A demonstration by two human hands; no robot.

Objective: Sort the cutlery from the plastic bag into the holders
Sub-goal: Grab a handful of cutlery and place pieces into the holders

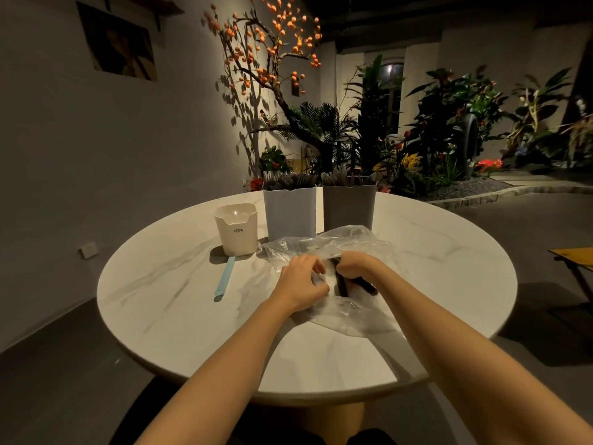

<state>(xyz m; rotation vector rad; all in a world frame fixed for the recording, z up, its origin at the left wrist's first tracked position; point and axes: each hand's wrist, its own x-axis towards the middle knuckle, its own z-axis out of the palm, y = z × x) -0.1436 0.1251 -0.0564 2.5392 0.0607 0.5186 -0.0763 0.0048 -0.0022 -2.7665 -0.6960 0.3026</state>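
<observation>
From my remote seat I look down on a round, white marble-patterned table (167, 316) in a dim room with grey walls and a dark floor. High on the left wall hangs a dark picture (120, 44), and a small white socket (88, 250) sits low on the same wall. On the table's left side lies a pale blue utensil (225, 277), just in front of a cream holder (236, 229) marked with small lettering. Beside it stand a tall pale blue holder (288, 213) and a tall grey holder (349, 207), both packed with dark cutlery whose kinds I cannot tell. Behind them rises a bare tree (269, 53) hung with orange fruit, then a bank of green plants (449, 123) and red flowers along a gravel bed. At centre, the clear plastic bag (321, 248) lies crumpled on the tabletop. My left hand (303, 281) pinches the bag's film with curled fingers; my right hand (354, 266) curls around dark cutlery (341, 284) at the bag's opening. At far right, a corner of a yellow wooden table (574, 256) shows.
</observation>
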